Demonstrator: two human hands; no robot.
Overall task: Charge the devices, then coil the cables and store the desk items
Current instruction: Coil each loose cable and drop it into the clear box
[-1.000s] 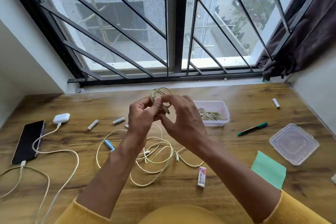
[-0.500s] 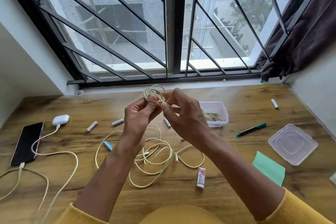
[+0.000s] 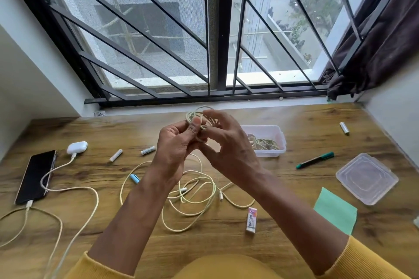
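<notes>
A small coil of pale yellow cable (image 3: 192,113) is held up above the wooden desk (image 3: 306,120). My left hand (image 3: 175,142) pinches the coil with thumb and fingers. My right hand (image 3: 226,142) curls its fingers around the coil's other side. Under my hands a loose tangle of pale cable (image 3: 195,197) lies on the desk. At the left a black phone (image 3: 35,176) and a white earbud case (image 3: 77,147) lie with cables plugged in. A clear plastic box (image 3: 269,130) behind my right hand holds another coiled cable (image 3: 264,144).
The box's lid (image 3: 366,180) lies at the right, with a green sticky pad (image 3: 335,210) beside it. A green marker (image 3: 315,160), an eraser (image 3: 251,219), a blue cap (image 3: 135,178) and three batteries (image 3: 148,150) (image 3: 116,155) (image 3: 344,128) are scattered about.
Both hands have lifted slightly toward the window with the coil. My right hand's fingers have shifted around the coil.
</notes>
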